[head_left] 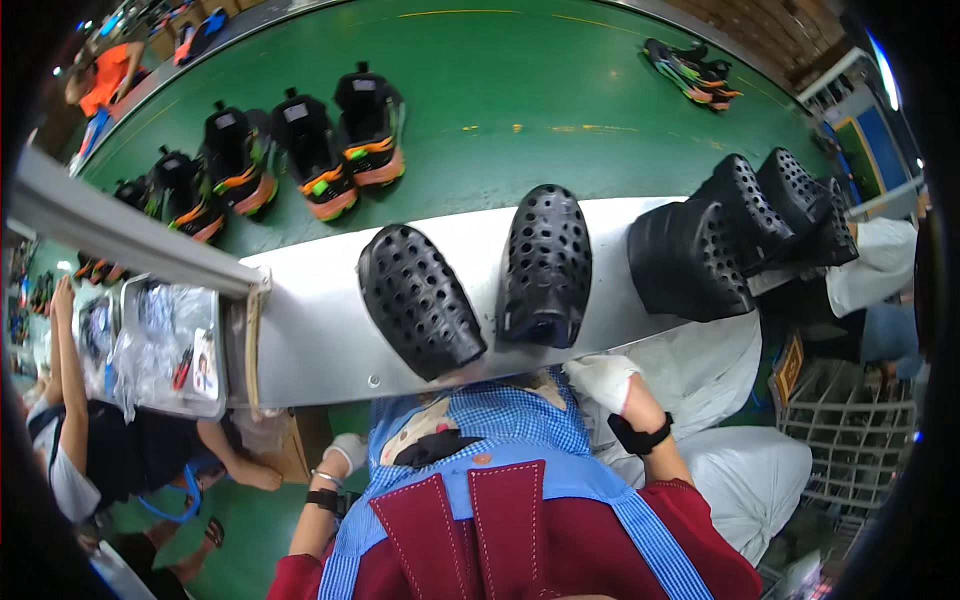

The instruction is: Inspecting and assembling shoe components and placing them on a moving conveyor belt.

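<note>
My right hand [603, 382], in a white glove, is at the near edge of a metal shelf [310, 340]. Its fingers look loosely stretched, with nothing visible in them. Low at my left side, beside the blue checked apron [490, 425], is my gloved left hand [348, 452]; its fingers are too small and hidden to read. Two black shoe-shaped shells full of holes lie apart on the shelf: a tilted left shell [420, 300] and a straighter right shell [547, 265], the one nearer my right hand. Neither hand touches them.
Several more black perforated shells [690, 260] crowd the shelf's right end. Beyond runs a green surface [520, 120] with black-and-orange sneakers [310, 150] at left and another pair [692, 75] far right. A tray [170, 350] stands left, white sacks [735, 480] right. Other people work nearby.
</note>
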The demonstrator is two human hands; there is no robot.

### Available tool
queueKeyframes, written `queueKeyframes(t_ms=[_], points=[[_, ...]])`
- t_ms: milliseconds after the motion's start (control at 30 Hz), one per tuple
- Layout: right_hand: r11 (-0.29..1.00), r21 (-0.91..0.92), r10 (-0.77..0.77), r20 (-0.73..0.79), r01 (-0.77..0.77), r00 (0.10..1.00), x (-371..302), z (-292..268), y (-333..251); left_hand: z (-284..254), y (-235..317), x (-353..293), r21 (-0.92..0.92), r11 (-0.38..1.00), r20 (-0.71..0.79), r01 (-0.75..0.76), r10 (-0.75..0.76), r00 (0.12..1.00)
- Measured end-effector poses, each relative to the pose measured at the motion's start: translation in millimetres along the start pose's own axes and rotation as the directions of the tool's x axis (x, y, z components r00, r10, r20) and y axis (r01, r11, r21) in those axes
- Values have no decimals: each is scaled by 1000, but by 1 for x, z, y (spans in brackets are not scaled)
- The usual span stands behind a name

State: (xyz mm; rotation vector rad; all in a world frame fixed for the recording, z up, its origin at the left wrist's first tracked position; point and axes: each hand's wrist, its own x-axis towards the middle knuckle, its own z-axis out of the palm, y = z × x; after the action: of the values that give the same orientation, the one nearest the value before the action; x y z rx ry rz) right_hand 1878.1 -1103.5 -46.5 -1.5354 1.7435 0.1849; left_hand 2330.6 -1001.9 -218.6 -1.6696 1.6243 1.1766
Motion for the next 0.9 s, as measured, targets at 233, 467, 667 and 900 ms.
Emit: queueKeyframes(t_ms=[233,467,667,900], points=[[919,235,-127,-581,316,804,-7,-29,-29,-153,72,-149,-662,740,-182,-116,-9,983],[506,777,15,-443,375,897,43,-30,-13,-280,118,-124,144,911,-837,-387,321,443],[493,723,-50,-531,484,846,49,-21,-8,-386,168,-49,270,943,-746,-196,333,576],[651,533,-174,-588,540,790,59,-15,-6,-428,163,64,279,913,-593,-296,407,695]])
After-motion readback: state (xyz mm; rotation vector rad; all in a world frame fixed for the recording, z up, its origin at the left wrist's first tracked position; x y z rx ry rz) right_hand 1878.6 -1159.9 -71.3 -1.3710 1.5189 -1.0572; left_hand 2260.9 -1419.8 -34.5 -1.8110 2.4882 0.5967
